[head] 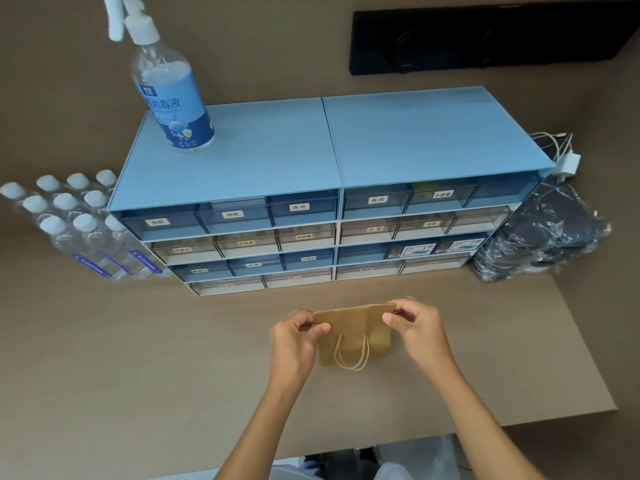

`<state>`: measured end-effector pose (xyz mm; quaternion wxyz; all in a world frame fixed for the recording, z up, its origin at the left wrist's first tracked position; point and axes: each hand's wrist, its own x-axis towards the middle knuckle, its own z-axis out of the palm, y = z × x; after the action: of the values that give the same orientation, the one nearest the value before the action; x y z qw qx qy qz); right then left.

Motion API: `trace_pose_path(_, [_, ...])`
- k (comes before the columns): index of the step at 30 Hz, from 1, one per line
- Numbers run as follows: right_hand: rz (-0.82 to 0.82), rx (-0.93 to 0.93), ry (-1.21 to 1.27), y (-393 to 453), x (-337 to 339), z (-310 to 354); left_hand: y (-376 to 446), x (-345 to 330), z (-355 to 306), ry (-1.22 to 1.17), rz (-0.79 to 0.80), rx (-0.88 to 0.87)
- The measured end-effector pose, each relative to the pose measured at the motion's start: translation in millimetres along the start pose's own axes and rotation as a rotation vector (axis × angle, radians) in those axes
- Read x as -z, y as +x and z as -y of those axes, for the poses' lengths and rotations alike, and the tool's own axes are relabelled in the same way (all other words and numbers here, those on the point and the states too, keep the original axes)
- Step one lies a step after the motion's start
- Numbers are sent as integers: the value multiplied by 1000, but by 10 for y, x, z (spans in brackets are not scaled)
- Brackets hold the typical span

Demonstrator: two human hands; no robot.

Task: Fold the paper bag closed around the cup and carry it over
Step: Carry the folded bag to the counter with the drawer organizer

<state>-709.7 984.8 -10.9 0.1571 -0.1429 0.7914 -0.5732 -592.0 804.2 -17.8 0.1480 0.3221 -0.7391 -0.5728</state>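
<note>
A small brown paper bag (356, 329) stands on the tan table (138, 358) just in front of the drawer unit. Its top edge is folded over toward me and a twine handle loop hangs down its front face. My left hand (298, 336) pinches the folded top at its left corner. My right hand (417, 327) pinches the right corner in the same way. The cup is hidden; I cannot see inside the bag.
A blue drawer unit (329, 188) with labelled drawers stands behind the bag, a spray bottle (169, 88) on top. Several water bottles (72, 220) sit at the left. Dark plastic-wrapped packs (543, 237) and a charger (568, 164) lie at the right. The table's front edge is near me.
</note>
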Motion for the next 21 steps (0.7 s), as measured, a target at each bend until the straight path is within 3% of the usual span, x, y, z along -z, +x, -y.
trace_pose_path(10, [85,-30,-29,178,183,-162,3,-266,20,75,-67,33])
trace_pose_path(21, [165,-23,-40,182,255,-169,-44,-258,-25,61,-11,64])
